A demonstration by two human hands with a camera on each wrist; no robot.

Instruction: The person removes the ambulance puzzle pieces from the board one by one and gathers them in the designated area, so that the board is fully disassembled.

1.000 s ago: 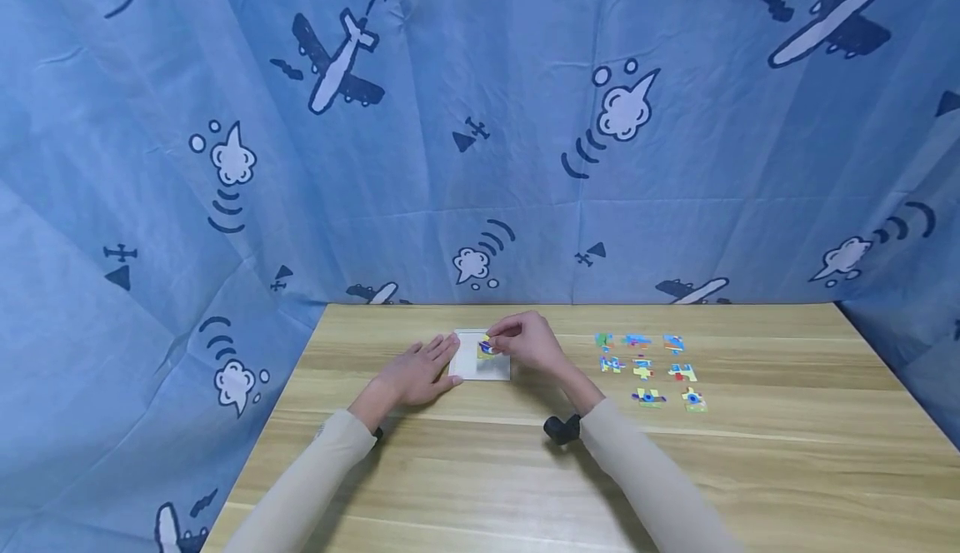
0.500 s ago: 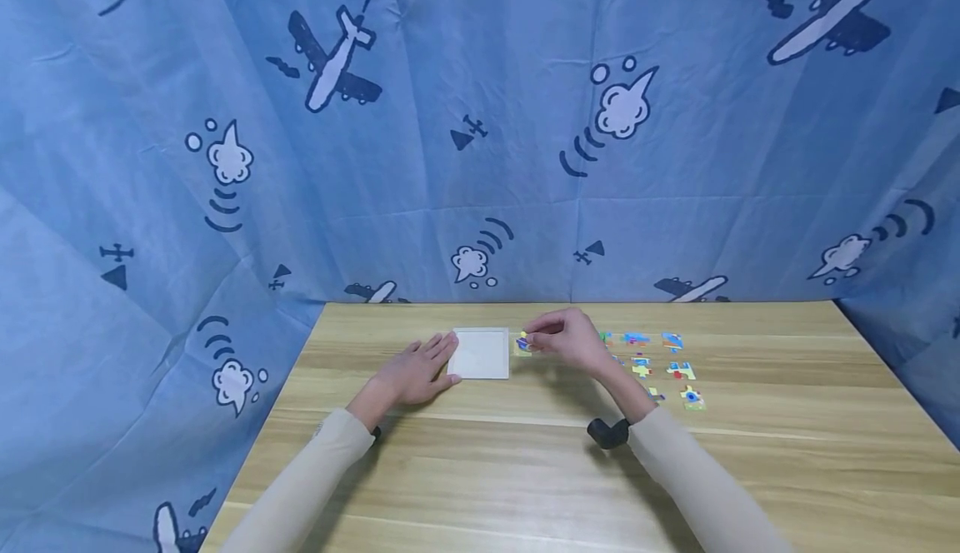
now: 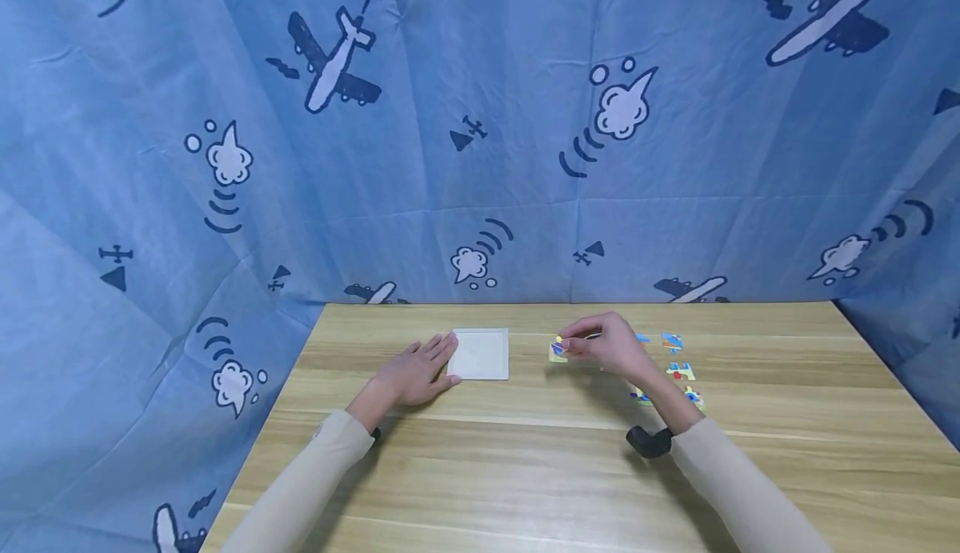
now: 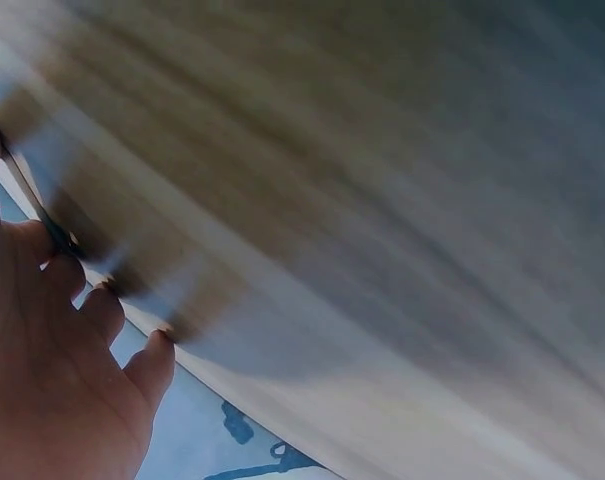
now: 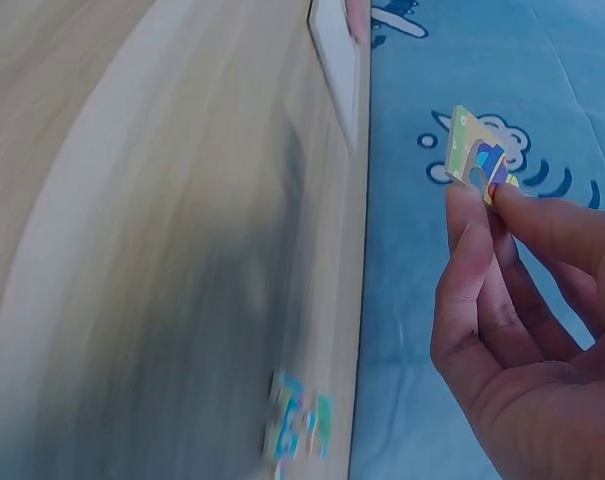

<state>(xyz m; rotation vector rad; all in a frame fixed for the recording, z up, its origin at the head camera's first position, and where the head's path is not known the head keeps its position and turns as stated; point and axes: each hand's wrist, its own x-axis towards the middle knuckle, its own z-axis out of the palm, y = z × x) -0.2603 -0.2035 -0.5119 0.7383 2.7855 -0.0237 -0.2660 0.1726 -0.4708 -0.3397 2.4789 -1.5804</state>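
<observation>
My right hand (image 3: 611, 346) pinches a jigsaw puzzle piece (image 3: 557, 351) between thumb and fingertips, above the table between the tray and the other pieces. Close up in the right wrist view, the puzzle piece is yellow-green with a blue and purple print. A shallow white square tray (image 3: 480, 355) lies on the table with nothing in it. Along its left edge my left hand (image 3: 415, 372) rests with fingers extended, the fingertips touching the rim. In the left wrist view, the left hand (image 4: 67, 370) shows its fingertips against the tabletop side.
Several loose puzzle pieces (image 3: 681, 371) lie spread on the wooden table (image 3: 495, 478) at the right, some hidden behind my right hand and forearm. A blue curtain (image 3: 420, 161) with printed airplanes hangs right behind the table's far edge.
My right hand has moved right, carrying the puzzle piece from over the tray to a spot nearer the loose pieces. My left hand has stayed at the tray's edge.
</observation>
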